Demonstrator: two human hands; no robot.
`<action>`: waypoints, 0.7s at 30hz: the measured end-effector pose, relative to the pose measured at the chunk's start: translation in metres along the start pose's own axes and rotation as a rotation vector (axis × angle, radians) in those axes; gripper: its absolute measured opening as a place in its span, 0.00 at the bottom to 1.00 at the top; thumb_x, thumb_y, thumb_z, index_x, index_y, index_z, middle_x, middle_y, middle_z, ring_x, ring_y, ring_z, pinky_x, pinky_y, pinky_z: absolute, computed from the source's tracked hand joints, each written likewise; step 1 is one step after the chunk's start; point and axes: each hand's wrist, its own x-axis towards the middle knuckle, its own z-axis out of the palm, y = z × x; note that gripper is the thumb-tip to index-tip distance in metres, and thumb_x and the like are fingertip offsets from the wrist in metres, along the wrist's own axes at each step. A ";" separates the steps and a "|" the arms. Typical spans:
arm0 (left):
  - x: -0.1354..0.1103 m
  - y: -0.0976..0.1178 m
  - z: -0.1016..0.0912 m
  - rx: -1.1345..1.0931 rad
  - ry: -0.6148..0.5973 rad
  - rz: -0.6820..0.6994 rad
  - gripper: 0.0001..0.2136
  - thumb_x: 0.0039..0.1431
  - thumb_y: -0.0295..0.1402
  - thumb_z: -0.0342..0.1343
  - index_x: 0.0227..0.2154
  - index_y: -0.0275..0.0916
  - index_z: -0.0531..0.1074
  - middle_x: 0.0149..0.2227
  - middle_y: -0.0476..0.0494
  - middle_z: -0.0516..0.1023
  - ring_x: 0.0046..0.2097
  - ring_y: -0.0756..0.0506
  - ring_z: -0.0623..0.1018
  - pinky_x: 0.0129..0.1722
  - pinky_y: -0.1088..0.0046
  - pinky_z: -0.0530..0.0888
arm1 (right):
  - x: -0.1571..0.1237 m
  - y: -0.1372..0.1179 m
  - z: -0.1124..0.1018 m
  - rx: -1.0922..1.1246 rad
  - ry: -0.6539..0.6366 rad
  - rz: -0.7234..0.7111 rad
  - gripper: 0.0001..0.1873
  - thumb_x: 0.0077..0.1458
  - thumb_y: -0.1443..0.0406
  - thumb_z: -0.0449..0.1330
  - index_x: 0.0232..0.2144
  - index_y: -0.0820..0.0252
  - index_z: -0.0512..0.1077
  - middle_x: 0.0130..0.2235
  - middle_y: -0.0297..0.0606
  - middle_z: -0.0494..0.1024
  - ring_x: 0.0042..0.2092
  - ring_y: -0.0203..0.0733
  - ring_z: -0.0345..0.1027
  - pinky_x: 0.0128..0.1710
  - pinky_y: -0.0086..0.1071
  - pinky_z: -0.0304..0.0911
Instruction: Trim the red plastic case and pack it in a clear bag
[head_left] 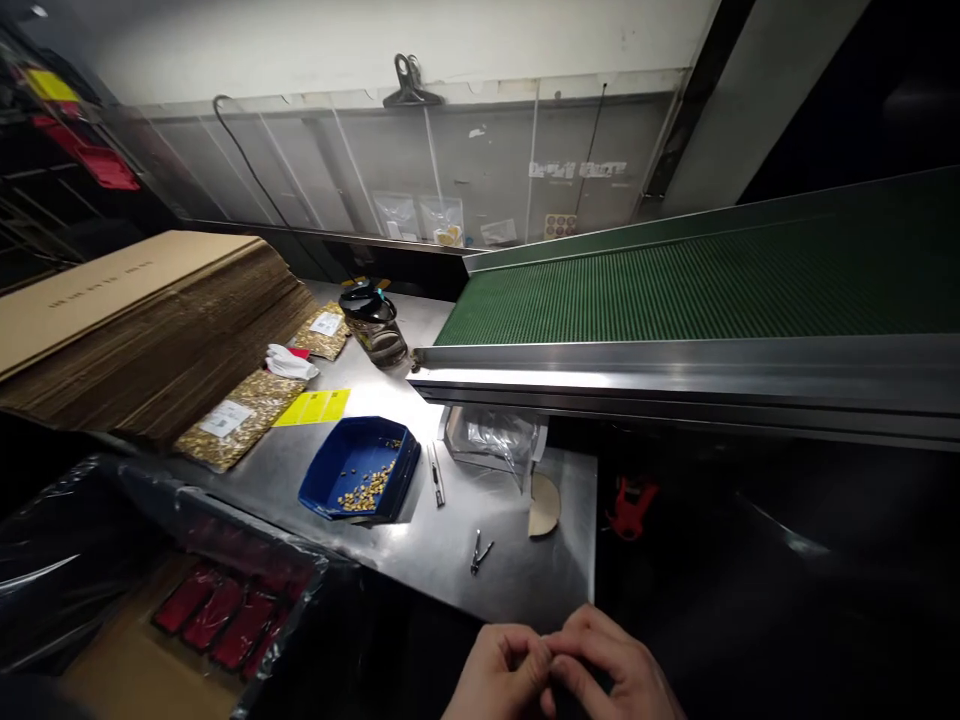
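Steel table [525,575] edge lay just beyond the left hand [495,675] and right hand [619,670], fingertips pressed together. Whatever was pinched could not be told. Anything small could be dropped into the dark gap below.

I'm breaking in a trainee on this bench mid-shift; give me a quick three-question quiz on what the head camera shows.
1. True or false: the blue tray holds small gold-coloured pieces.
2. Which lies nearer the left hand and right hand: A) the small metal clip tool, B) the lidded jar?
3. Fill in: the conveyor belt surface is ____ in colour.

Key: 1 true. 2 A. 3 green.
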 end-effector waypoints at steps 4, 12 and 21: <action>0.001 0.003 0.009 -0.133 -0.060 -0.065 0.34 0.40 0.69 0.66 0.20 0.37 0.69 0.17 0.50 0.66 0.15 0.55 0.56 0.16 0.74 0.47 | -0.016 -0.004 0.001 -0.263 0.253 -0.161 0.12 0.66 0.60 0.57 0.33 0.51 0.79 0.33 0.36 0.79 0.34 0.41 0.72 0.38 0.33 0.62; -0.004 0.030 0.041 -0.370 -0.098 -0.136 0.29 0.43 0.60 0.73 0.32 0.35 0.79 0.24 0.45 0.73 0.21 0.54 0.63 0.18 0.79 0.52 | -0.039 -0.013 -0.010 0.422 0.478 0.166 0.18 0.62 0.49 0.63 0.35 0.56 0.80 0.31 0.38 0.80 0.32 0.40 0.76 0.36 0.30 0.69; -0.007 0.053 0.046 -0.452 -0.101 -0.116 0.21 0.42 0.41 0.80 0.36 0.37 0.81 0.30 0.44 0.77 0.31 0.49 0.74 0.29 0.77 0.69 | -0.037 -0.010 -0.024 0.797 0.376 0.198 0.16 0.56 0.53 0.71 0.40 0.59 0.80 0.37 0.40 0.82 0.35 0.37 0.75 0.39 0.30 0.70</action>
